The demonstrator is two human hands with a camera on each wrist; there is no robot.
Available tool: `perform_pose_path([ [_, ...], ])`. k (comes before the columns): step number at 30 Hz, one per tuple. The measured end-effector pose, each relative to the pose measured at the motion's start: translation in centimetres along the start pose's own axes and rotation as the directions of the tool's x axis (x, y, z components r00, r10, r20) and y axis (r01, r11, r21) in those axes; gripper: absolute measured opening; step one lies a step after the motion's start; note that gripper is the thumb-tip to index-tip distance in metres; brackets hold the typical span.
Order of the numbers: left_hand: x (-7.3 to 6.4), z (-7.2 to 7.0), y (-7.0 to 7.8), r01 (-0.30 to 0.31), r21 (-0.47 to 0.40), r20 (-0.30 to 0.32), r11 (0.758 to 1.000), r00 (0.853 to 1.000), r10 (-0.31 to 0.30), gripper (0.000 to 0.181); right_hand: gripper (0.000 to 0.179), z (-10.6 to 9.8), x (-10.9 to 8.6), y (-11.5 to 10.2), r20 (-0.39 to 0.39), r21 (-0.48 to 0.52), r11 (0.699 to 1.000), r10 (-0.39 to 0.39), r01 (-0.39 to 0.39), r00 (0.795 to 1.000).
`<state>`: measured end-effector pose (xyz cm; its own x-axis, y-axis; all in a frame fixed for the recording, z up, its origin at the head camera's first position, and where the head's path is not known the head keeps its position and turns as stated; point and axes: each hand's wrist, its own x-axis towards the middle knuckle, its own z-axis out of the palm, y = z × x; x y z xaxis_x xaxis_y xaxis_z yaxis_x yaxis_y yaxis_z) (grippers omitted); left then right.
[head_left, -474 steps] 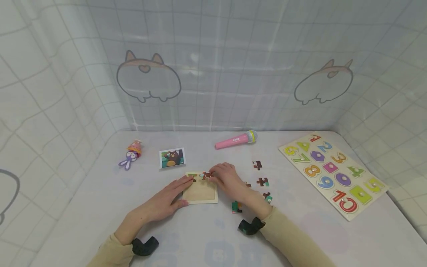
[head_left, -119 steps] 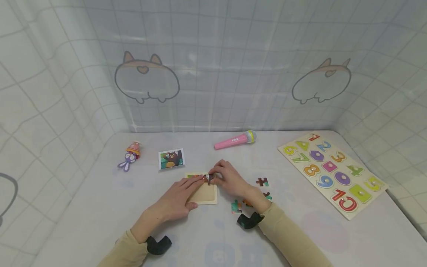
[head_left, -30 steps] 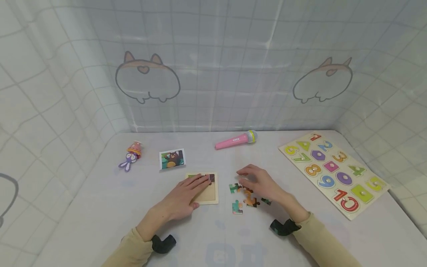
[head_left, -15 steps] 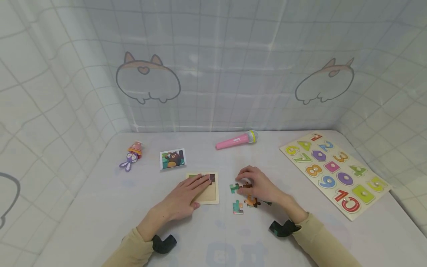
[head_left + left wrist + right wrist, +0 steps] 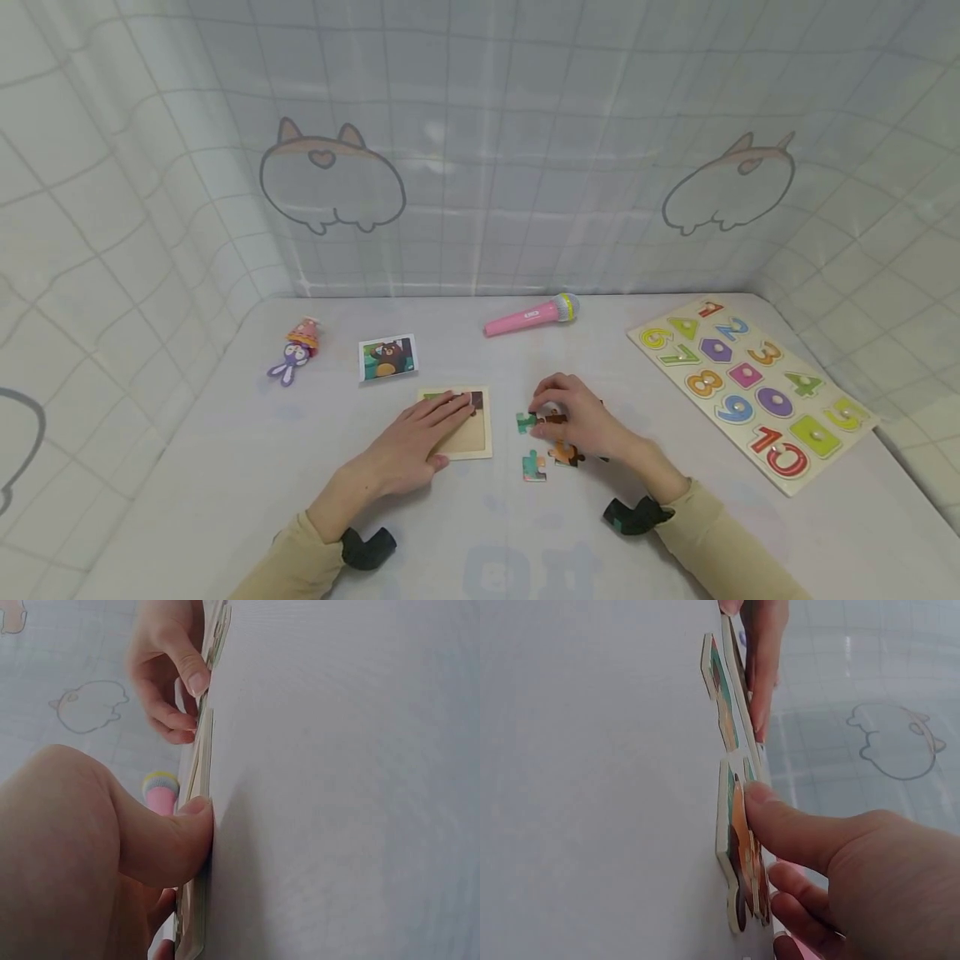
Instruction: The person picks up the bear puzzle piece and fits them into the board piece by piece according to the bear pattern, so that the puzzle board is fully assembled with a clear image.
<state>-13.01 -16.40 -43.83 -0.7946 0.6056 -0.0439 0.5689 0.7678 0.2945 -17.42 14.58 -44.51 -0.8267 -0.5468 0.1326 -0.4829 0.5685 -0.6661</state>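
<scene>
A small wooden puzzle tray lies mid-table, with a few picture pieces along its far edge. My left hand rests on it, fingers stretched over those pieces and partly hiding them; the thumb touches the near edge of the tray in the left wrist view. To the right, my right hand bends its thumb and fingers around a green and brown puzzle piece, pinching it low over the table. An orange-brown piece and a teal piece lie just below; the right hand covers parts of other pieces.
A bear picture card lies beyond the tray, a purple rabbit toy at far left. A pink toy microphone sits at the back. A number and shape board takes up the right side. Tiled-pattern sheeting stands behind the table.
Earlier, the right hand was at the tray's far edge, where picture pieces now sit; it has moved right to the loose pieces and closed its fingers there. The left hand has stayed lately.
</scene>
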Motion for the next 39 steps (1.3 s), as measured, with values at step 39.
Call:
perform_pose_path([
  [39, -2.6, -0.1, -0.9, 0.130, -0.066, -0.147, 0.989, 0.979, -0.138, 0.087, 0.025, 2.2, 1.8, -3.4, -0.023, -0.078, 0.978, -0.197, 0.195, 0.980],
])
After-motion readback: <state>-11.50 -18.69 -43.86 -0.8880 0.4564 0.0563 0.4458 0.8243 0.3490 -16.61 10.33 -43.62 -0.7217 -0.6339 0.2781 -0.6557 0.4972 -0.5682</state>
